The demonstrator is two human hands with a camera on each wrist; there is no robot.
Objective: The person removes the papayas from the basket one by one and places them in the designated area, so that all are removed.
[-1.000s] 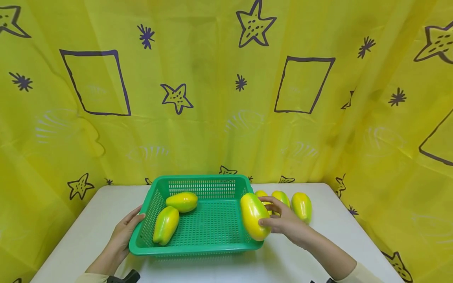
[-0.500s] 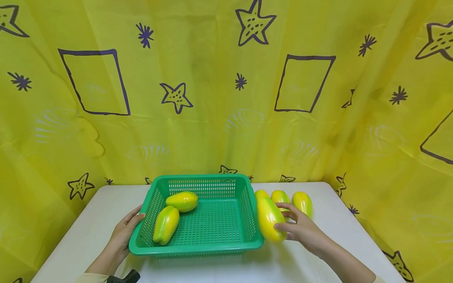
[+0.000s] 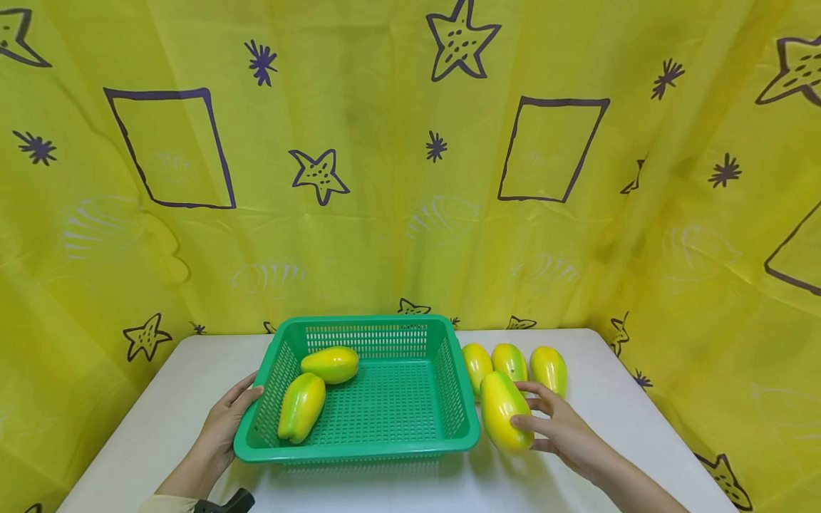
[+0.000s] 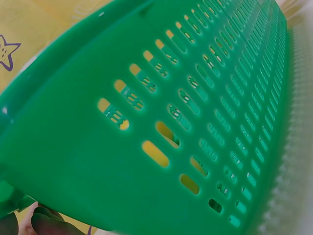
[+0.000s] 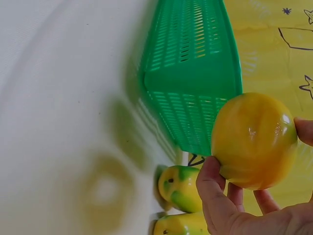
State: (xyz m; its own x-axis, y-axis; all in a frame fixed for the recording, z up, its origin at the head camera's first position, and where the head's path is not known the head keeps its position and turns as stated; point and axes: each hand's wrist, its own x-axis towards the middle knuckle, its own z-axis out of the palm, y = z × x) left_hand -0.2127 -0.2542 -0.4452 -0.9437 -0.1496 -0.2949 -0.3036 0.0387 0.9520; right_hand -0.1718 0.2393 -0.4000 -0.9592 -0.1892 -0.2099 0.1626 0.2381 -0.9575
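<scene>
A green plastic basket stands on the table, two yellow-green papayas lying in its left part: one papaya toward the back, another papaya in front. My left hand grips the basket's left rim, thumb on top. In the left wrist view the slotted basket wall fills most of the picture. My right hand holds a third papaya between thumb and fingers, just right of the basket. The right wrist view shows this papaya end-on, raised over the table.
Right of the basket, three more papayas stand in a row at the back: a left one, a middle one and a right one. Behind the white table hangs a yellow patterned curtain.
My right hand has carried its papaya rightward and slightly toward me, from over the basket's right rim to outside it. My left hand and the basket stay in place.
</scene>
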